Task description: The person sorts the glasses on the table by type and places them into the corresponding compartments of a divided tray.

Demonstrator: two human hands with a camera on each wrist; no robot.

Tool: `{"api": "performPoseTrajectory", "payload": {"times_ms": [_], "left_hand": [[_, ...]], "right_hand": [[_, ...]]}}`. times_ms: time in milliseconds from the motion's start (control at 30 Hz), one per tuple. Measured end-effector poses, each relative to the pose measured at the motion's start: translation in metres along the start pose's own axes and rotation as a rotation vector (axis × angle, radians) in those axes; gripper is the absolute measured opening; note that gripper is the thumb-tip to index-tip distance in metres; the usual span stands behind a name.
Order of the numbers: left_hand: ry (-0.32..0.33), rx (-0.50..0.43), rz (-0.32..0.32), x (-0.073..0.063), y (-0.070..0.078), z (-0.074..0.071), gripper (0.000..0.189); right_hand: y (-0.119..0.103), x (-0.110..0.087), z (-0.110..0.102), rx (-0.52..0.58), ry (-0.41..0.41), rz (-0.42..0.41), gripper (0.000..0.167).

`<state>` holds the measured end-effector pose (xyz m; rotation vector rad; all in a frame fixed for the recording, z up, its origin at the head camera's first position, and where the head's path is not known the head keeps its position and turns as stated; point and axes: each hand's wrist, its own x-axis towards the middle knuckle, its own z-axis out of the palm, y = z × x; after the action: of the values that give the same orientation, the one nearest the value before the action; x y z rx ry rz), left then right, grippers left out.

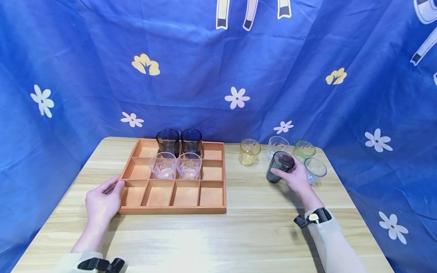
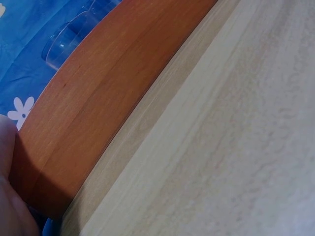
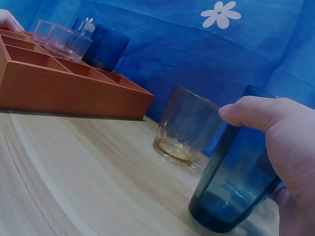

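My right hand [image 1: 297,177] grips a dark grey glass [image 1: 274,173] around its side, thumb toward me. The glass leans a little; in the right wrist view the same glass [image 3: 224,191] looks bluish, and whether its base touches the table cannot be told. At the left, my left hand [image 1: 102,201] holds the side wall of a wooden compartment tray [image 1: 170,210], near its front left corner. Two dark glasses [image 1: 191,142] stand in the tray's back row. Two clear pinkish glasses [image 1: 189,167] stand in the middle row, in front of them.
Around the right hand stand a yellow glass [image 1: 249,152], a clear glass [image 1: 277,146], a green glass [image 1: 304,151] and a pale bluish glass [image 1: 315,169]. Behind the wooden table [image 1: 252,227] hangs a blue patterned cloth [image 1: 191,94], close to the tray's back edge.
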<state>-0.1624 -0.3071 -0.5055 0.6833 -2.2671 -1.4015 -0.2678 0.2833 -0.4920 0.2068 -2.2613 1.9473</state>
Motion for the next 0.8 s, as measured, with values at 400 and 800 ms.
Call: {"api": "performPoseTrajectory", "payload": {"times_ms": [400,800], "left_hand": [[-0.015,0.025,-0.035,-0.002,0.003,-0.001,0.039],[-0.005,0.015,-0.027,-0.002,0.002,-0.001,0.038]], "right_hand": [[-0.005,0.000,0.002,-0.017,0.031,0.000,0.068],[-0.033,0.010,0.013,0.022,-0.017,-0.045,0.069]]}}
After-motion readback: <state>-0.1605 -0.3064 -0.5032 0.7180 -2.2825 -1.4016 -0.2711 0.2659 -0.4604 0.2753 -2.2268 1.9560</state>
